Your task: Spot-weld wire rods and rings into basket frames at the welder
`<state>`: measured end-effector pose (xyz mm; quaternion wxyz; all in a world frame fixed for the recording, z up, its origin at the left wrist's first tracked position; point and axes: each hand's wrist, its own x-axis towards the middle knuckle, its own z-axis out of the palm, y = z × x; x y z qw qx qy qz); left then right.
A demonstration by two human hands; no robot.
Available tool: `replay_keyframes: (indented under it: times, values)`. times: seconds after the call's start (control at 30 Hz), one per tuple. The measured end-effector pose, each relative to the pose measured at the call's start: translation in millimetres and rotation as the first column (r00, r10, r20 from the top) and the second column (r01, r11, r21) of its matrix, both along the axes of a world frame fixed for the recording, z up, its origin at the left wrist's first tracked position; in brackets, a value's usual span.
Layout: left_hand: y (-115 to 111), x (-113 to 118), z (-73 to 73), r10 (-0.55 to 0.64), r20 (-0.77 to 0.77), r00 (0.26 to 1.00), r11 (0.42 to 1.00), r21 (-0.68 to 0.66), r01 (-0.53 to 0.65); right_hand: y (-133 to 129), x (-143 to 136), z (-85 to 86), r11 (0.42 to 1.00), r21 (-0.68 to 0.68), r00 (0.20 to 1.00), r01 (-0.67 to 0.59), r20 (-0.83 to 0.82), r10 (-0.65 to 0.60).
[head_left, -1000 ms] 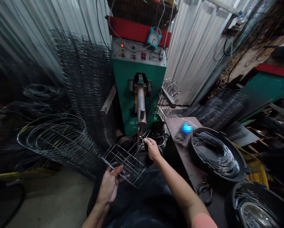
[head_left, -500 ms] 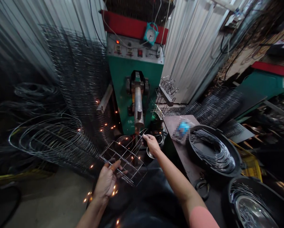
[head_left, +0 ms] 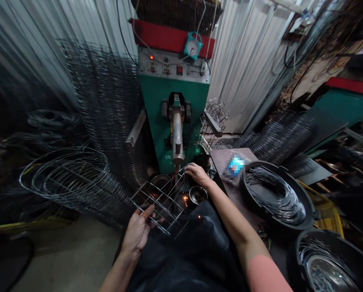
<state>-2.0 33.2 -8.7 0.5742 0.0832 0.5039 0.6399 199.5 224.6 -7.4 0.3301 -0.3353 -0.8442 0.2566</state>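
Observation:
My left hand (head_left: 139,228) grips the near left edge of a wire rack (head_left: 161,205), thumb on top. The rack is an open grid of thin metal rods, tilted over my dark-covered lap. Its far end reaches under the upright electrode (head_left: 177,156) of a green spot welder (head_left: 152,93). My right hand (head_left: 198,174) is closed beside the electrode tip, at the rack's far end. What its fingertips pinch is too small to make out. A few orange sparks (head_left: 185,199) glow below the tip.
Stacked wire grids (head_left: 102,93) and wire hoops (head_left: 66,178) stand at left. A small metal bowl (head_left: 198,195) sits below my right hand. On the right, a table (head_left: 222,156) is beside black tubs holding wire lengths (head_left: 278,194). Another green machine (head_left: 336,105) stands farther right.
Most of the scattered sparks are gone. My right hand has moved slightly up and right; the thin curved wire at its fingertips no longer shows clearly. My left hand keeps its grip on the rack.

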Motion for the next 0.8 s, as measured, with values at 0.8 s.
replay_keyframes:
  times: [0.8]
  values:
    - [12,-20,8.3,0.02,-0.018,1.0,0.999,-0.024,-0.021,12,-27,1.6,0.998,-0.064,0.993,-0.006,-0.116,-0.001]
